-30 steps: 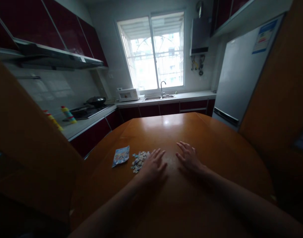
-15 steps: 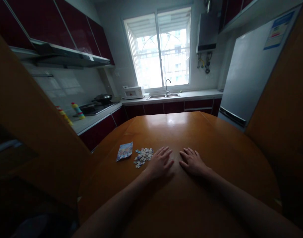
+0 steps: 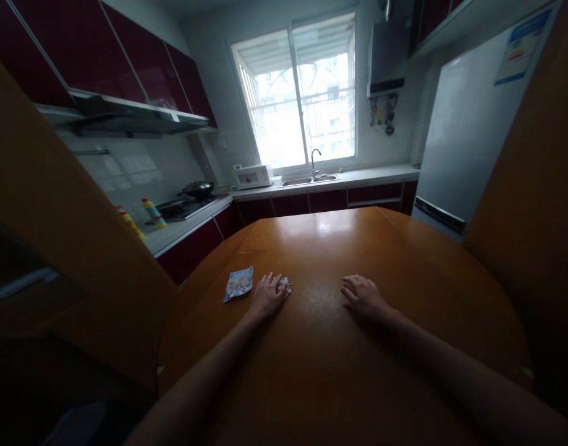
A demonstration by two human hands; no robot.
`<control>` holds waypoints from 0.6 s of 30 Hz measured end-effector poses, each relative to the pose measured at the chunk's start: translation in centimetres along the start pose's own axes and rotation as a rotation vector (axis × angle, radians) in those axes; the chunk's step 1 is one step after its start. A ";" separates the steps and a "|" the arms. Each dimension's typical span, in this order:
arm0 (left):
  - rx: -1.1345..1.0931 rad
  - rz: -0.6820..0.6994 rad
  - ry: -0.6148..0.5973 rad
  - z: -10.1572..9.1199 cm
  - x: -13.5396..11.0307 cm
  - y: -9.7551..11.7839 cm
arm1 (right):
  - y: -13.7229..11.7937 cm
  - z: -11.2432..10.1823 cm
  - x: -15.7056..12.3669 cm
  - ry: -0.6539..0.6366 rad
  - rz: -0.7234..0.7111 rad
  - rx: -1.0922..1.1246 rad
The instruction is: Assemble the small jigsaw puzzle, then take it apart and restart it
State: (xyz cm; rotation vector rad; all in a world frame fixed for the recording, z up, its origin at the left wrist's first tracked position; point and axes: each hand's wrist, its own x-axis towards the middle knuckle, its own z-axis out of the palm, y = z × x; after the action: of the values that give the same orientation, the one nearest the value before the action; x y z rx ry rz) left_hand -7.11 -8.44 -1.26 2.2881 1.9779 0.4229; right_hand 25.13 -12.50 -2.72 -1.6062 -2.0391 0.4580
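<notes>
My left hand lies flat with fingers spread on a pile of jigsaw puzzle pieces, covering most of it; only a few pieces show at its right side. A small printed picture card lies just left of that hand. My right hand rests palm down on the round wooden table, fingers apart, holding nothing, some way right of the pieces.
Dark wooden chair backs stand at the left and right of the table. Beyond are a kitchen counter with a sink, a microwave, a stove with a pan, bottles and a fridge.
My left hand has slid left from beside the puzzle pieces onto the pile, covering it. My right hand has stayed in about the same place on the table.
</notes>
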 end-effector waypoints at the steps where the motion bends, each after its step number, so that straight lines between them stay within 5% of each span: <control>1: 0.000 -0.005 -0.005 0.3 0.0 0.7 | 0.1 0.0 0.1 0.012 0.008 0.010; 12: -0.149 0.322 -0.079 6.1 -0.4 15.4 | 1.8 -0.4 1.4 0.173 0.062 0.164; 18: -0.278 0.471 -0.041 6.8 -0.2 17.8 | 3.9 -1.0 2.2 0.159 0.062 0.203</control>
State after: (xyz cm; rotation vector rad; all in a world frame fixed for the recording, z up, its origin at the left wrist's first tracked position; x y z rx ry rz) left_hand 11.70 -10.66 -3.43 2.5272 1.2497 0.6315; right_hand 28.47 -9.44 -3.63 -1.5352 -1.7707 0.5237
